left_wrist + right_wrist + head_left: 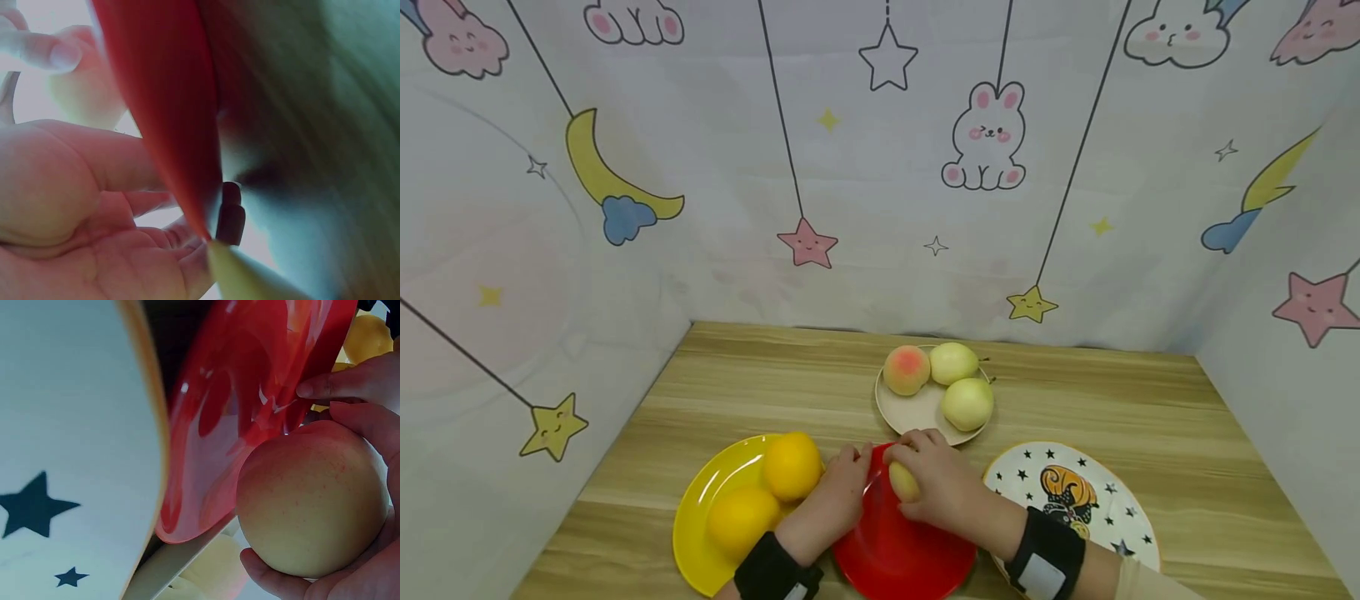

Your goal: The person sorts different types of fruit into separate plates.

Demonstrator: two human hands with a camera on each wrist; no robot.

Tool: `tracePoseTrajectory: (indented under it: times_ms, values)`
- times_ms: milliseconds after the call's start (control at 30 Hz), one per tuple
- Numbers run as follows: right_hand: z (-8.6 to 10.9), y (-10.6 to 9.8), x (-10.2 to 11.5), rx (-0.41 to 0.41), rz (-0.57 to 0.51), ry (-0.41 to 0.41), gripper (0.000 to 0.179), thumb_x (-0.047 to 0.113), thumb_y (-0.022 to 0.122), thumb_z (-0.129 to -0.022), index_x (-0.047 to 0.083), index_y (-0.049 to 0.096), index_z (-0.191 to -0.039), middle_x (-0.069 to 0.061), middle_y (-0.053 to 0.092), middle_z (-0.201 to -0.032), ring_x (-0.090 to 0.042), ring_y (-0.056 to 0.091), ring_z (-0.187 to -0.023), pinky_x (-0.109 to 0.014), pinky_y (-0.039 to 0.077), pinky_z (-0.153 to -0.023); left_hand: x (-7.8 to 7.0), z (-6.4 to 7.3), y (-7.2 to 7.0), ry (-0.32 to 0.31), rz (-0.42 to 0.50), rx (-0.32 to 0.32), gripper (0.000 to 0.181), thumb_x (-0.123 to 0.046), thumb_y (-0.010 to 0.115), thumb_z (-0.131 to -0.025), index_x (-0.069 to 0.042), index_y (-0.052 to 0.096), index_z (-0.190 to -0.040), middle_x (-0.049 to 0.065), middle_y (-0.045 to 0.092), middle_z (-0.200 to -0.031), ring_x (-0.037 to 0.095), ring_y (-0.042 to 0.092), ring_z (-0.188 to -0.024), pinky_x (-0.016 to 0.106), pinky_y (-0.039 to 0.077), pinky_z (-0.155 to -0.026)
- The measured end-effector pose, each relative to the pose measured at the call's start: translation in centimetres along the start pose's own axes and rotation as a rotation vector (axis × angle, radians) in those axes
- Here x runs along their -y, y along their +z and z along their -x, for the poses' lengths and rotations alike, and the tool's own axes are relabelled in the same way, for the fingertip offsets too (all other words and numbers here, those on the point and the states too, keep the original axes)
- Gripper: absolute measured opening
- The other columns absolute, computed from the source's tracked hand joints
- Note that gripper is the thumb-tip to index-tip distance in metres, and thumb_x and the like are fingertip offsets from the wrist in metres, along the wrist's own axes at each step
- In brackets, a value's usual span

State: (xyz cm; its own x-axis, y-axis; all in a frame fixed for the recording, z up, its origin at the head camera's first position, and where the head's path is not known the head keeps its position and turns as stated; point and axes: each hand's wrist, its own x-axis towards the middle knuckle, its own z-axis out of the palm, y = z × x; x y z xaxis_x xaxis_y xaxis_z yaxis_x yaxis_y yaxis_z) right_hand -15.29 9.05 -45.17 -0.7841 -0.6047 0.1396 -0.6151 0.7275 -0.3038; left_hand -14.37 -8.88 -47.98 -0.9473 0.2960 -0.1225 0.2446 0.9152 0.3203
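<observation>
A person's right hand point(943, 487) closes its grip around a pale peach point(903, 482) above a red plate point(906, 554), midway between the left and right edges of the worktop point(1217, 475), while the left hand point(835, 504) pinches the plate's rim, thumb on top, fingers beneath. Two oranges point(793, 465) sit on a yellow plate point(694, 533) toward the left edge; a star-patterned plate point(1123, 500) lies toward the right. Near the back edge, a beige plate point(910, 412) carries another peach point(906, 371) and two pears point(967, 405).
</observation>
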Motion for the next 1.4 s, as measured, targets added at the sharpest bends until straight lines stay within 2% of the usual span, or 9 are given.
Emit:
tracePoseTrajectory:
  times_ms: [200, 300, 467, 733, 933, 1100, 1400]
  values:
    - [0.3, 0.8, -0.2, 0.074, 0.039, 0.013, 0.053, 0.030, 0.082, -0.069, 0.027, 0.060, -0.117, -0.001, 0.053, -0.118, -0.022, 0.047, -0.113, -0.038, 0.050, -0.084, -0.1, 0.0, 0.1, -0.032, -0.002, 0.007, 0.059, -0.001, 0.066, -0.084, 0.004, 0.044, -0.138, 0.018, 0.051, -0.111, 0.024, 0.050, -0.086, 0.034, 0.052, -0.081]
    - [0.3, 1.0, -0.2, 0.075, 0.071, -0.004, 0.056, 0.030, 0.083, -0.068, 0.026, 0.060, -0.118, -0.001, 0.053, -0.119, -0.023, 0.047, -0.113, -0.039, 0.048, -0.088, -0.3, 0.0, 0.1, -0.048, -0.011, 0.017, 0.060, -0.003, 0.068, -0.083, 0.004, 0.043, -0.138, 0.018, 0.051, -0.113, 0.024, 0.051, -0.088, 0.034, 0.052, -0.082]
    - [0.6, 1.1, 0.0, 0.036, 0.135, -0.070, 0.058, 0.030, 0.084, -0.066, 0.023, 0.059, -0.118, -0.004, 0.053, -0.117, -0.024, 0.048, -0.110, -0.041, 0.048, -0.085, -0.3, -0.1, 0.1, -0.064, -0.024, 0.018, 0.060, -0.003, 0.069, -0.082, 0.004, 0.044, -0.137, 0.017, 0.051, -0.111, 0.022, 0.049, -0.085, 0.033, 0.052, -0.081]
    - [1.2, 1.9, 0.4, -0.030, 0.284, -0.167, 0.056, 0.033, 0.082, -0.066, 0.025, 0.056, -0.115, -0.006, 0.054, -0.118, -0.029, 0.049, -0.111, -0.043, 0.047, -0.081, 0.0, 0.0, 0.1, -0.021, -0.013, -0.007, 0.055, -0.002, 0.068, -0.083, 0.007, 0.048, -0.133, 0.016, 0.050, -0.103, 0.022, 0.046, -0.082, 0.033, 0.050, -0.077]
    - [1.5, 2.5, 0.2, -0.124, 0.294, -0.244, 0.044, 0.026, 0.078, -0.070, 0.024, 0.057, -0.109, -0.006, 0.055, -0.115, -0.029, 0.050, -0.110, -0.040, 0.048, -0.076, -0.1, 0.0, 0.0, -0.021, -0.009, -0.012, 0.052, -0.003, 0.067, -0.084, 0.008, 0.048, -0.132, 0.015, 0.049, -0.101, 0.021, 0.045, -0.080, 0.032, 0.050, -0.075]
    - [1.7, 2.7, 0.1, -0.147, 0.294, -0.257, 0.037, 0.023, 0.073, -0.074, 0.023, 0.057, -0.108, -0.006, 0.056, -0.115, -0.029, 0.050, -0.110, -0.040, 0.047, -0.077, -0.1, 0.0, 0.1, -0.017, -0.006, -0.020, 0.052, -0.002, 0.067, -0.083, 0.008, 0.049, -0.131, 0.015, 0.050, -0.102, 0.021, 0.046, -0.081, 0.033, 0.050, -0.076]
    - [1.8, 2.1, 0.6, -0.066, 0.323, -0.217, 0.049, 0.027, 0.075, -0.071, 0.024, 0.054, -0.116, -0.007, 0.053, -0.120, -0.031, 0.049, -0.114, -0.046, 0.047, -0.081, -0.2, 0.1, 0.0, -0.016, -0.019, -0.035, 0.052, -0.003, 0.068, -0.083, 0.008, 0.050, -0.130, 0.015, 0.050, -0.098, 0.021, 0.046, -0.078, 0.031, 0.050, -0.073]
